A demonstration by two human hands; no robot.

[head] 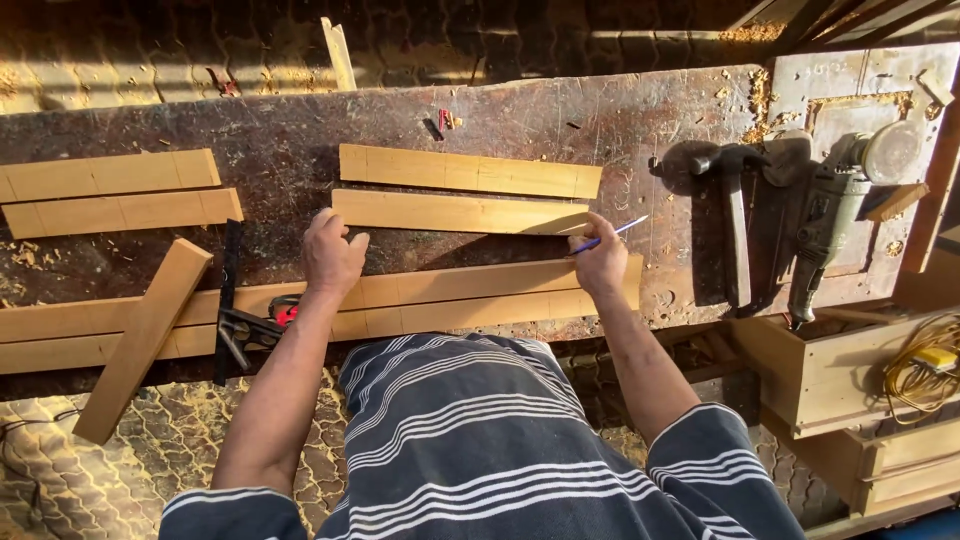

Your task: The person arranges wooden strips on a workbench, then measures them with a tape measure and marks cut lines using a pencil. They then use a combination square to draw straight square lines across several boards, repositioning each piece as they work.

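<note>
The wooden slat [455, 212] lies lengthwise left-to-right across the workbench [300, 150], left hand [332, 255] curled gripping its left end, right hand [602, 262] pinching a blue pencil [610, 235] at its right end.

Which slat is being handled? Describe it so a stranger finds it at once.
On the workbench, two short slats lie side by side at the centre. It is the nearer slat. Unlike the far slat, it has the left hand and right hand at its ends.

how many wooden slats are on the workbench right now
7 wooden slats: two at far left, two centre by the hands, two long ones along the near edge, one angled. Others may be hidden.
</note>
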